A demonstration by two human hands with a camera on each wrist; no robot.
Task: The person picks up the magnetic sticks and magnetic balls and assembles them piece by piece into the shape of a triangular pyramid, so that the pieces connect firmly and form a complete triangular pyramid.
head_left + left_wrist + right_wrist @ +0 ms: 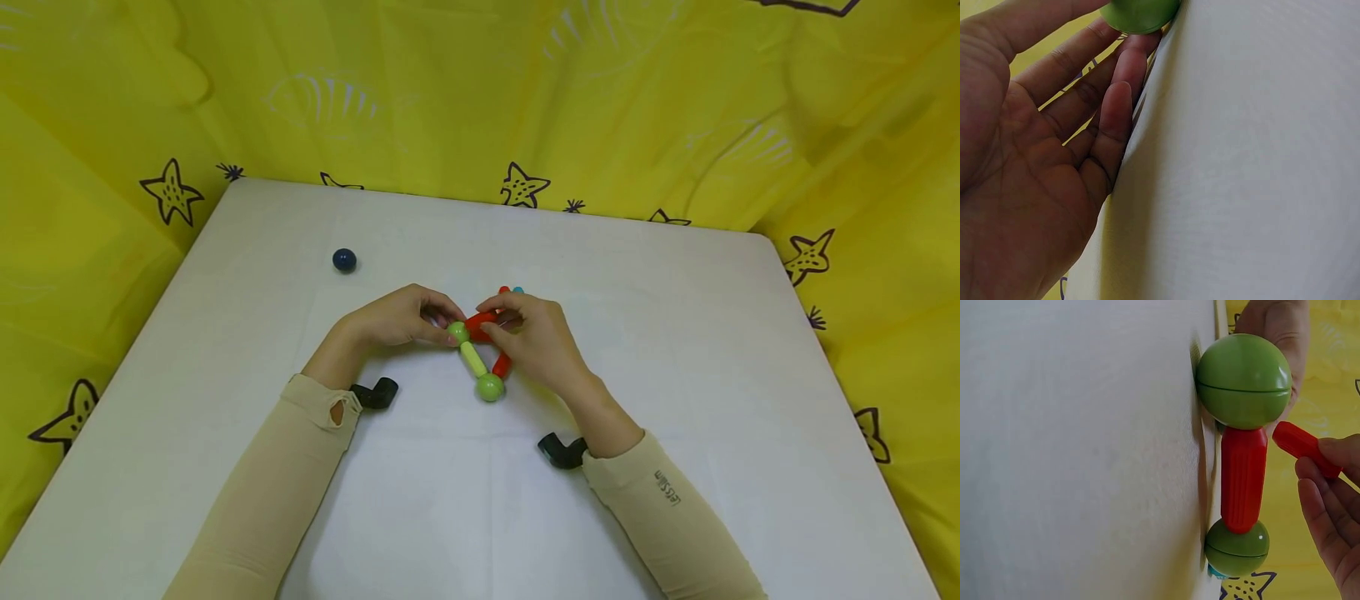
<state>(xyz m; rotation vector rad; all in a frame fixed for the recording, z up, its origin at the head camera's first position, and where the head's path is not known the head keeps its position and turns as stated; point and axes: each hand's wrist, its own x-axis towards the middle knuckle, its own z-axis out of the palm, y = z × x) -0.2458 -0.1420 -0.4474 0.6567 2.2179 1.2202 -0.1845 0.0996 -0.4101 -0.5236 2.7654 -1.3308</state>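
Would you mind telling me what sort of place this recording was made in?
Probably a staged tabletop setup rather than a lived-in room: a white table enclosed by a yellow star-print curtain, with only toy rods and balls under the hands and one dark blue ball apart.

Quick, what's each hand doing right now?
Left hand: fingertips pinch the green ball.
Right hand: fingers pinch a red stick.
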